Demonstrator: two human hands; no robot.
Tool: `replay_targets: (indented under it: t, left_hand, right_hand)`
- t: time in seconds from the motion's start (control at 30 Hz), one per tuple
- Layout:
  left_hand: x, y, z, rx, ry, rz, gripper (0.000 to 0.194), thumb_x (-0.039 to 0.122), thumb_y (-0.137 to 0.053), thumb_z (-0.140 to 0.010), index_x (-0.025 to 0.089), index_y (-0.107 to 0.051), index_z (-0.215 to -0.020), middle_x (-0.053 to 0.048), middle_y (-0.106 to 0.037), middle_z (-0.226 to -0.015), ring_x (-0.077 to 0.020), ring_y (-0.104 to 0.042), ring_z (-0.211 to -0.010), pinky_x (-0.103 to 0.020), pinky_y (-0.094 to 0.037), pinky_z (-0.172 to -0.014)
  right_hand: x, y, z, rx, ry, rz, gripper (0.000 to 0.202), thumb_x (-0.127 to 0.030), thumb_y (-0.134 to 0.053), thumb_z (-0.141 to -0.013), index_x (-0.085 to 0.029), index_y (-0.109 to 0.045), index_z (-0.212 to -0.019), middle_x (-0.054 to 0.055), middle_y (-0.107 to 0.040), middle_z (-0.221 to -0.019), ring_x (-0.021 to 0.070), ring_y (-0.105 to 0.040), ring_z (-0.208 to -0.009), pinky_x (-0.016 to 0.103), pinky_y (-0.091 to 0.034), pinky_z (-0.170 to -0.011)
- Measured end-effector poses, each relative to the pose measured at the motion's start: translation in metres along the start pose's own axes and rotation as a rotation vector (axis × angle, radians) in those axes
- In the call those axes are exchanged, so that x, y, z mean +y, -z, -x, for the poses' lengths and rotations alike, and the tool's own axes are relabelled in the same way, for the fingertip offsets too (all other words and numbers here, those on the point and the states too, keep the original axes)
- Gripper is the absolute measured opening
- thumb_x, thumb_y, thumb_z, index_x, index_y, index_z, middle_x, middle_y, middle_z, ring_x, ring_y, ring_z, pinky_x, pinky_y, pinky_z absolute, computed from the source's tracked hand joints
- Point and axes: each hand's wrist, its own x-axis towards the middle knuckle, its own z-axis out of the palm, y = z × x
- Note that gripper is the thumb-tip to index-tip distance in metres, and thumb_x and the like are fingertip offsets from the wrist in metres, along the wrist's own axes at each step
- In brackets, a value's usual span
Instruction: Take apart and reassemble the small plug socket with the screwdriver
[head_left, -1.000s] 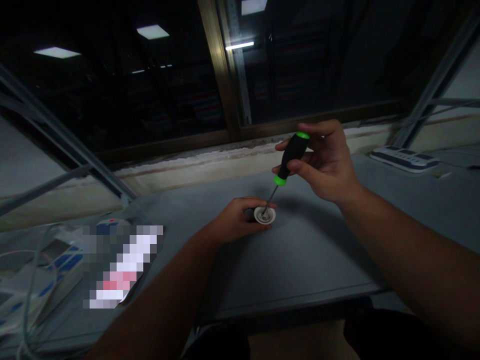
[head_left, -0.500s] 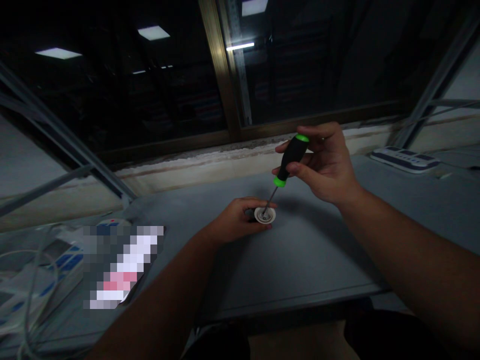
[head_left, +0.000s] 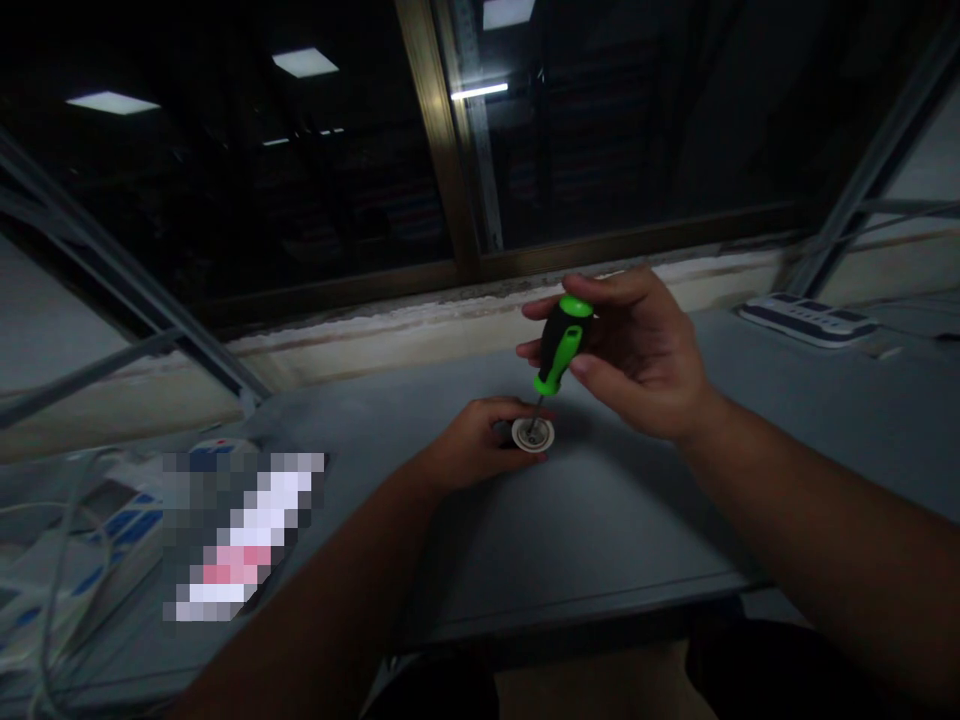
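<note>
My left hand (head_left: 480, 442) is closed around a small round fitting (head_left: 544, 444) with a white rim and a greyish recess, low over the table. Its kind is not clear from here. My right hand (head_left: 645, 350) grips a screwdriver (head_left: 556, 348) by its black and green handle, thumb on the near side and fingers behind. The thin metal shaft slants down, and its tip is inside the fitting's recess. What the tip touches is too small to make out.
A grey table (head_left: 600, 540) runs along a window (head_left: 300, 200) with a metal frame. On the left lie white and blue power strips (head_left: 135, 530), cables and a blurred-out flat item (head_left: 259, 530). Another power strip (head_left: 806, 318) lies at the back right.
My right hand and the screwdriver have moved down and left. The handle has turned, showing a green strip, and stands more upright. My left hand has barely moved.
</note>
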Motion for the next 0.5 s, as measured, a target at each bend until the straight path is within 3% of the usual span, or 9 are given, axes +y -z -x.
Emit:
replay_targets:
  t: [0.13, 0.2, 0.37, 0.43, 0.5]
  left_hand:
    - [0.0004, -0.0007, -0.0007, -0.002, -0.014, 0.003, 0.047, 0.03, -0.085, -0.081, 0.015, -0.074, -0.124, -0.012, -0.076, -0.116, -0.0256, -0.072, -0.105, -0.035, -0.059, -0.089]
    - [0.0009, -0.0006, -0.0011, -0.002, -0.021, -0.007, 0.046, 0.03, -0.085, -0.081, 0.015, -0.074, -0.123, -0.013, -0.077, -0.117, -0.0262, -0.072, -0.106, -0.036, -0.058, -0.09]
    - [0.0015, -0.0009, -0.0017, 0.0, -0.034, -0.016, 0.048, 0.03, -0.084, -0.082, 0.016, -0.074, -0.126, -0.012, -0.077, -0.116, -0.0258, -0.072, -0.104, -0.036, -0.057, -0.089]
    - [0.0019, -0.0013, -0.0018, 0.002, -0.04, -0.018, 0.048, 0.029, -0.085, -0.081, 0.016, -0.074, -0.126, -0.012, -0.077, -0.115, -0.0258, -0.072, -0.103, -0.035, -0.057, -0.089]
    - [0.0025, -0.0015, -0.0018, 0.003, -0.047, -0.022, 0.046, 0.028, -0.085, -0.08, 0.016, -0.075, -0.123, -0.012, -0.078, -0.114, -0.0256, -0.073, -0.102, -0.035, -0.057, -0.088]
  right_hand:
    - [0.0038, -0.0007, -0.0012, 0.131, 0.186, 0.18, 0.06, -0.023, -0.09, -0.071, -0.039, -0.062, -0.121, 0.002, -0.059, -0.112, 0.0204, -0.067, -0.096, 0.032, -0.064, -0.069]
    - [0.0033, -0.0023, -0.0018, 0.177, 0.21, 0.198, 0.059, -0.023, -0.091, -0.068, -0.04, -0.062, -0.116, 0.002, -0.058, -0.11, 0.0195, -0.067, -0.09, 0.032, -0.064, -0.067]
    - [-0.0046, -0.0004, -0.0026, -0.035, 0.115, 0.052, 0.046, -0.021, -0.07, -0.086, -0.036, -0.056, -0.128, 0.005, -0.061, -0.137, 0.0283, -0.066, -0.123, 0.051, -0.063, -0.097]
    - [-0.0039, 0.002, -0.0034, -0.055, 0.12, 0.057, 0.052, -0.017, -0.073, -0.084, -0.035, -0.057, -0.13, 0.006, -0.063, -0.13, 0.027, -0.068, -0.117, 0.048, -0.064, -0.093]
    - [-0.0014, 0.0031, -0.0043, 0.018, 0.175, 0.134, 0.06, -0.014, -0.085, -0.073, -0.036, -0.063, -0.124, 0.004, -0.063, -0.114, 0.0232, -0.068, -0.099, 0.04, -0.065, -0.079]
